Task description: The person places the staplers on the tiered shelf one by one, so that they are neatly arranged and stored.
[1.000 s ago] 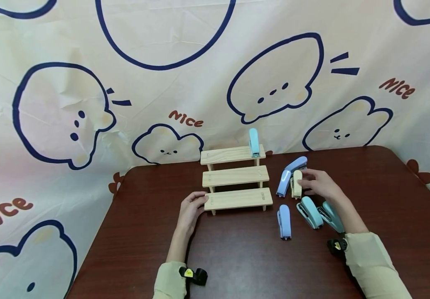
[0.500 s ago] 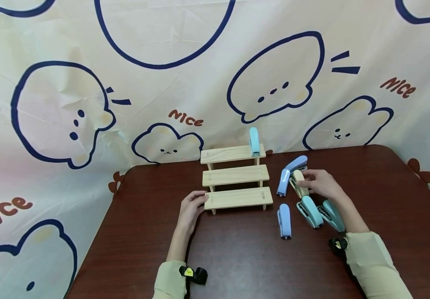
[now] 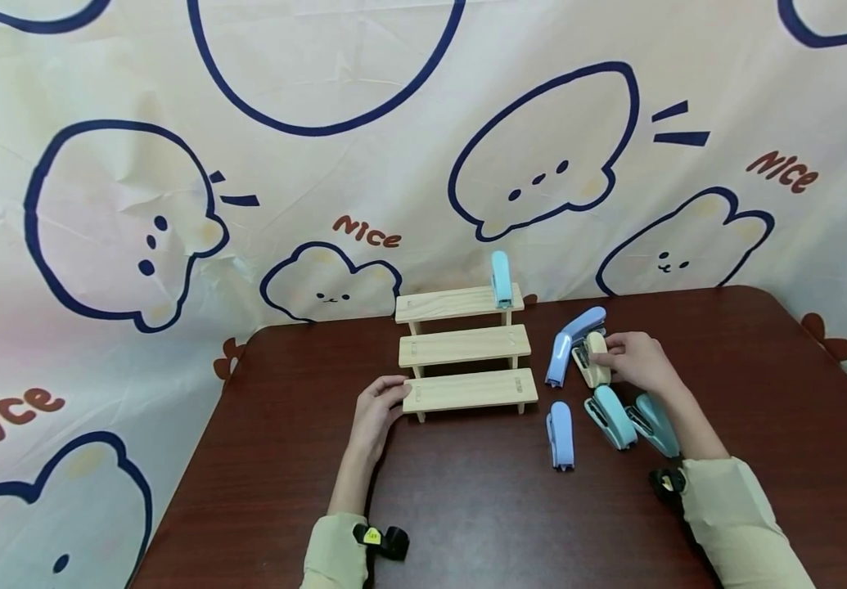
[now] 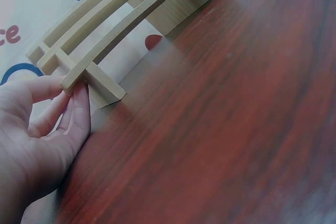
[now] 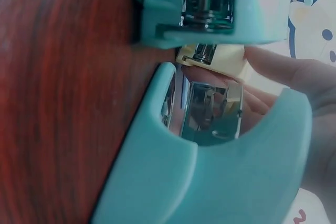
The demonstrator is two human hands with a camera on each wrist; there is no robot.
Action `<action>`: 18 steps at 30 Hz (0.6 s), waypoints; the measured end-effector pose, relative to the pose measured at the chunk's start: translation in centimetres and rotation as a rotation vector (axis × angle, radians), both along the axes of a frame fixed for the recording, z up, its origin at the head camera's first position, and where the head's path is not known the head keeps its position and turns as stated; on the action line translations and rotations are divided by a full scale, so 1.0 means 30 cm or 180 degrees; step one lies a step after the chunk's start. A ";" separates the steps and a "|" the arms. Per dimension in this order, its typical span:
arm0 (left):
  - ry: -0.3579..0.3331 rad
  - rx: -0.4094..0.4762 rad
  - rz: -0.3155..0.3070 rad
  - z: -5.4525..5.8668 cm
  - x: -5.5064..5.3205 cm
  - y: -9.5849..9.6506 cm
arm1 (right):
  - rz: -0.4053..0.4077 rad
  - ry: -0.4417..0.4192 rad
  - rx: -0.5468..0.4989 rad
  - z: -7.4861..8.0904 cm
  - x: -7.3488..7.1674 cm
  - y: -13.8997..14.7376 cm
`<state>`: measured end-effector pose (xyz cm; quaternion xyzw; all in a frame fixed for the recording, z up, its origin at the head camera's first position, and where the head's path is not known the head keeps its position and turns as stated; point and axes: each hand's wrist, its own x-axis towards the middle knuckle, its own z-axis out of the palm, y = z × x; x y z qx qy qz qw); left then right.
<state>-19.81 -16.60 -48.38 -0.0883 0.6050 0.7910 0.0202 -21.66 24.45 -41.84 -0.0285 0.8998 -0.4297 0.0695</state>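
My left hand [image 3: 375,417] pinches the left end of the lowest step of a three-step wooden display stand [image 3: 470,392]. The left wrist view shows the thumb at the top of that board [image 4: 79,74] and the fingers under it. To the right of the stand, my right hand [image 3: 640,361] grips a cream stapler [image 3: 596,364] from its right side, thumb and fingers about its body. In the right wrist view that cream stapler [image 5: 223,59] is partly hidden behind two teal staplers. A light-blue stapler [image 3: 501,281] stands at the right end of the top step.
Two blue staplers [image 3: 559,360] lie end to end just left of the cream one. Nearer the person is another blue stapler [image 3: 560,438]. Two teal staplers [image 3: 614,419] lie side by side below the right hand. A printed cloth [image 3: 423,180] hangs behind the brown table [image 3: 467,515].
The cream stapler has turned, its near end swinging right towards the teal staplers, and shifted slightly right with my right hand. My left hand and the stand have stayed put.
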 end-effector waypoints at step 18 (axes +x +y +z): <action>-0.0018 -0.0037 -0.0011 0.005 0.005 -0.001 | -0.0444 0.0104 -0.0348 0.045 0.004 0.015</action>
